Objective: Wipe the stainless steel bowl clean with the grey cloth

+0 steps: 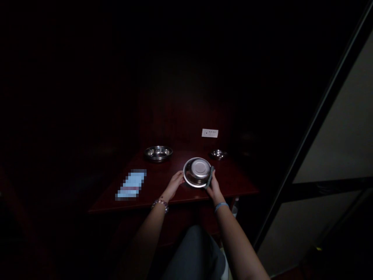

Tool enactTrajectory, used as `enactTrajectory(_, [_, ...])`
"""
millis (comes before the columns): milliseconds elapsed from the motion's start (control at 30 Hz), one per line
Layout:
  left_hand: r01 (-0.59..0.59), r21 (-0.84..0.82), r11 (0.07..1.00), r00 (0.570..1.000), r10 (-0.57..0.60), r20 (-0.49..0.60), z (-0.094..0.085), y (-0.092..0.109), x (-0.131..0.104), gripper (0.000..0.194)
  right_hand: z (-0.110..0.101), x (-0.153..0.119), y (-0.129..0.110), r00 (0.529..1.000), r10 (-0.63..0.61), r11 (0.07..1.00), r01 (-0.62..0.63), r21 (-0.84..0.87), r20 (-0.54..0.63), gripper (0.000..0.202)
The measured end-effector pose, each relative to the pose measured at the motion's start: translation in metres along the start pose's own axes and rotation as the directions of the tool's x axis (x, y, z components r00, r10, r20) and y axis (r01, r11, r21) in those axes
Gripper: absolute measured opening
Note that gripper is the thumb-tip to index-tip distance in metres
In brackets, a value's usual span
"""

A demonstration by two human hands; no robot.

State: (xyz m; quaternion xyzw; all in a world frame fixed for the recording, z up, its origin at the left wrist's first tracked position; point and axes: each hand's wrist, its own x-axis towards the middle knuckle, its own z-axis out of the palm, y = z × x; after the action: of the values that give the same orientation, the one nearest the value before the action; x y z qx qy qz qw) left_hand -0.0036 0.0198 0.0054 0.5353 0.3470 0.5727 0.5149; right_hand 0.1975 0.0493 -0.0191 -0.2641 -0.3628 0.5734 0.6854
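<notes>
A shiny metal bowl [198, 172] is held tilted above the front part of the dark red table [169, 192], its rounded underside facing me. My left hand [176, 182] grips the bowl's left rim. At the right rim, my right hand [214, 186] presses a dark green cloth [209, 178] against the metal, fingers closed on the cloth and the bowl's edge. Behind it to the left stands a wide metal bowl [158, 153]; a smaller metal bowl [218, 154] rests at the back right.
A blurred, pixelated light-blue rectangle [131, 184] lies at the table's left. A white socket plate [210, 133] is on the back wall. Below the table's right front edge is a bottle [235, 207]. A pale panel with dark framing stands at the right.
</notes>
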Motion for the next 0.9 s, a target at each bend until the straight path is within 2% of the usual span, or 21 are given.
enactTrajectory(267, [-0.032, 0.044, 0.999, 0.999, 0.032, 0.007, -0.0002, -0.0022, 0.0012, 0.035, -0.0017, 0.0009, 0.0006, 0.997, -0.028, 0.996, 0.034, -0.083, 0.075, 0.088])
enactTrajectory(633, [-0.028, 0.052, 0.998, 0.999, 0.029, -0.014, 0.0006, -0.0018, 0.0021, 0.030, -0.0033, 0.0027, 0.0035, 0.998, -0.042, 0.994, 0.046, -0.100, 0.046, 0.091])
enactTrajectory(900, [-0.029, 0.053, 0.998, 0.999, 0.031, -0.033, 0.0025, -0.0003, 0.0014, 0.033, 0.0001, -0.0003, -0.0007, 0.995, -0.050, 0.991, 0.060, -0.120, 0.088, 0.090])
